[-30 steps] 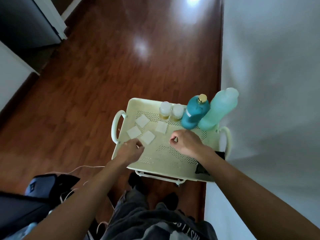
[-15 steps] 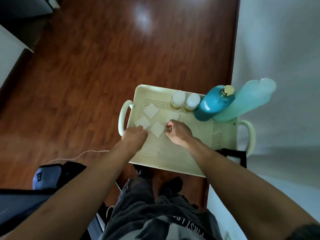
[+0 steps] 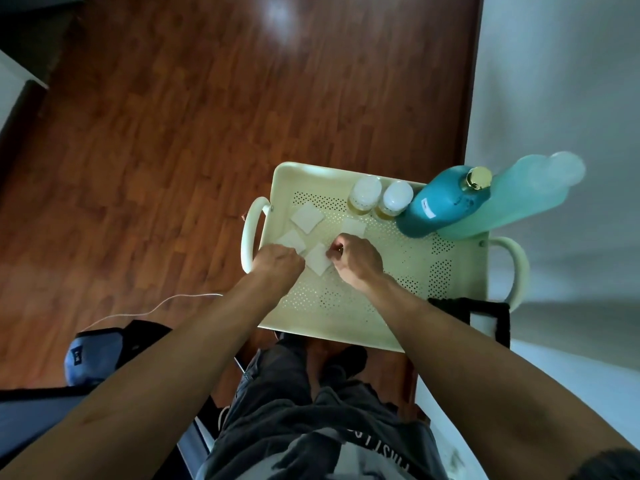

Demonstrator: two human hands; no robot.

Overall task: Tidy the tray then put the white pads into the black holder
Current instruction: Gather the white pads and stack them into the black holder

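Note:
Several white square pads lie on the left part of the cream perforated tray (image 3: 398, 327): one at the far left (image 3: 307, 218), one nearer (image 3: 291, 240), a middle pad (image 3: 318, 264) and one by the small jars (image 3: 353, 226). My left hand (image 3: 278, 265) has its fingers curled over the near edge of the nearer left pad. My right hand (image 3: 355, 263) is curled, with its fingertips pinching the right corner of the middle pad. The black holder (image 3: 504, 323) stands at the tray's near right corner with something white inside it.
Two small white-capped jars (image 3: 381, 199), a blue bottle with a gold cap (image 3: 443, 206) and a pale green bottle (image 3: 512, 195) stand along the tray's far edge. A white wall is on the right, wooden floor on the left, and a blue bag (image 3: 93, 351) and a cable lie on the floor.
Both hands moved toward the pads on the tray's left side. The right hand crossed from the tray's middle to the middle pad, and the left hand reached the nearer left pad.

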